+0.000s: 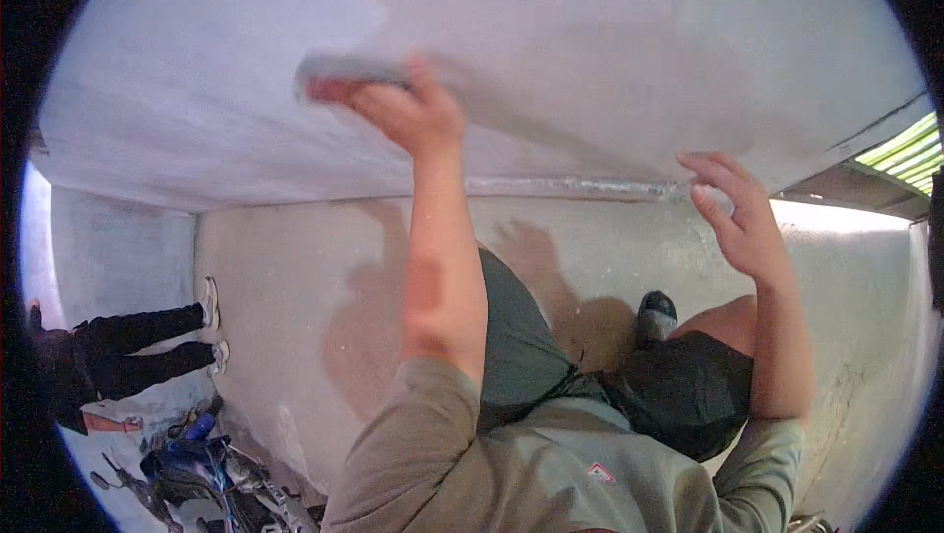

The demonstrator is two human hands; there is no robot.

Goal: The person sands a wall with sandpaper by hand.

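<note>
My left hand [408, 118] is raised against the pale grey wall [590, 31], its fingers closed on a flat grey pad [359, 69]. Motion blurs both hand and pad, so the pad's exact kind cannot be made out. The pad lies against the wall or very close to it. Off to the right, my right hand [736, 213] hangs in the air near the foot of the wall, fingers loosely bent and apart, with nothing in them.
Below the wall lies the concrete floor [295, 267], with my shoe [656, 317] on it. At the left stands a person in dark trousers [147, 346]; a motorbike [211, 479] is parked at the lower left. Green slats [907, 154] show at the far right.
</note>
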